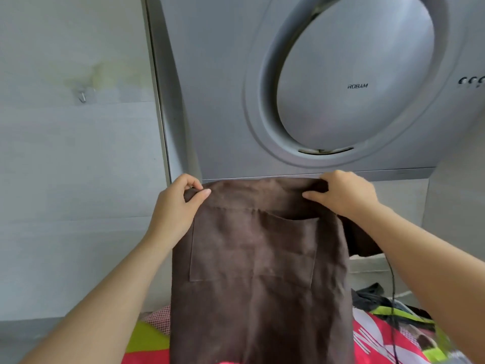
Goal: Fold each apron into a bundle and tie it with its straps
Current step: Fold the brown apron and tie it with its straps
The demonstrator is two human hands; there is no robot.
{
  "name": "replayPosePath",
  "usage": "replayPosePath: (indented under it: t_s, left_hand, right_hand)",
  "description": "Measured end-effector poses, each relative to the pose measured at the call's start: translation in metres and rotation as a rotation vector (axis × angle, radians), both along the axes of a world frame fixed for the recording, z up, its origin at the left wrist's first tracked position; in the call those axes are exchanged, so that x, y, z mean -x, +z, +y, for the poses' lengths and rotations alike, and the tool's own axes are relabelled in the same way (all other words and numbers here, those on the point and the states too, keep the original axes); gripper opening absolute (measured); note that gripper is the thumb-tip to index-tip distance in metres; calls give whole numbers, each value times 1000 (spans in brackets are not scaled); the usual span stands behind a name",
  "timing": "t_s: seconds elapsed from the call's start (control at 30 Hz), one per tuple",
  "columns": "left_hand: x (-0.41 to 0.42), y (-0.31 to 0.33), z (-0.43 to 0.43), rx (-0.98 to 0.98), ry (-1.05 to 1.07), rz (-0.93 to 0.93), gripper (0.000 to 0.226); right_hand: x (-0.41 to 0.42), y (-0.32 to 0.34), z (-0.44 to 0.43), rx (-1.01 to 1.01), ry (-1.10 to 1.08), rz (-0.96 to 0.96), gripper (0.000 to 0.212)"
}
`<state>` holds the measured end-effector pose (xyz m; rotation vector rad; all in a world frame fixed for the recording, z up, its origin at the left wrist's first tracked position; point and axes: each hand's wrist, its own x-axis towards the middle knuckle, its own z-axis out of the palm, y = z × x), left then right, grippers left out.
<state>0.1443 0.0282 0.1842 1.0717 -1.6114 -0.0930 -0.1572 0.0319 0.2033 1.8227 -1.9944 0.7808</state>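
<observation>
I held the brown apron (257,258) up before the range hood (341,82), left hand (178,203) and right hand (343,193) each pinching a top corner, probably to straighten it for folding.

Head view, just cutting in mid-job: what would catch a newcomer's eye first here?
The brown apron fills the centre, held up by its top edge: the left hand pinches one corner, the right hand grips the other. Behind it, upper right, looms a grey range hood with a big round panel. Bright red and green fabrics lie along the bottom edge.
</observation>
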Motion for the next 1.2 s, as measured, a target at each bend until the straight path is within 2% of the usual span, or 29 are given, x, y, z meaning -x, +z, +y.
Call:
replayPosePath:
  t_s: [0.07, 0.13, 0.2, 0.27, 0.3, 0.4, 0.5, 0.57, 0.67, 0.7, 0.77, 0.83, 0.9, 0.97, 1.03, 1.2]
  left_hand:
    - [-7, 17, 12, 110, 62, -98, 18]
    - [-16, 27, 21, 95, 126, -254, 31]
    - [-22, 22, 19, -143, 277, -551, 56]
    - [-26, -2, 9, -435, 392, -813, 77]
    - [-28, -21, 2, -526, 390, -879, 81]
    - [-33, -91, -11, -670, 307, -841, 72]
    - [-34, -157, -11, -676, 270, -728, 50]
    - [-39, -194, -5, -643, 279, -684, 38]
    - [-50, -233, 0, -577, 295, -694, 28]
    - [-53, -245, 4, -516, 284, -720, 25]
    - [-55, -259, 11, -401, 190, -767, 21]
    - [-54, -271, 19, -465, 33, -842, 30]
    - [-52, -283, 26, -624, -51, -926, 43]
    - [-52, -295, 30, -733, -38, -1001, 50]
    - [-52, -301, 34, -738, 18, -1023, 50]
    - [-57, -315, 42, -701, 57, -882, 44]
  right_hand:
    - [8, 14, 1, -27, -9, -17, 66]
    - [14, 22, -2, -186, -16, -1, 94]
    - [15, 19, -9, -402, -51, 63, 102]
    - [9, 0, -18, -573, -104, 146, 91]
    - [4, -17, -23, -609, -110, 193, 83]
    - [-9, -88, -38, -533, -44, 294, 61]
    - [-23, -169, -41, -346, 132, 161, 55]
    - [-35, -220, -30, -382, 335, 44, 55]
    - [-46, -278, -9, -641, 507, -44, 82]
    - [-46, -294, -3, -687, 522, -35, 84]
    - [-40, -314, 3, -705, 520, -3, 69]
    - [-34, -327, 6, -722, 502, 32, 64]
    - [-28, -337, 6, -764, 465, 90, 63]
    - [-23, -347, 7, -787, 443, 121, 60]
    - [-20, -355, 6, -753, 435, 82, 51]
    - [-15, -369, 3, -667, 405, -72, 21]
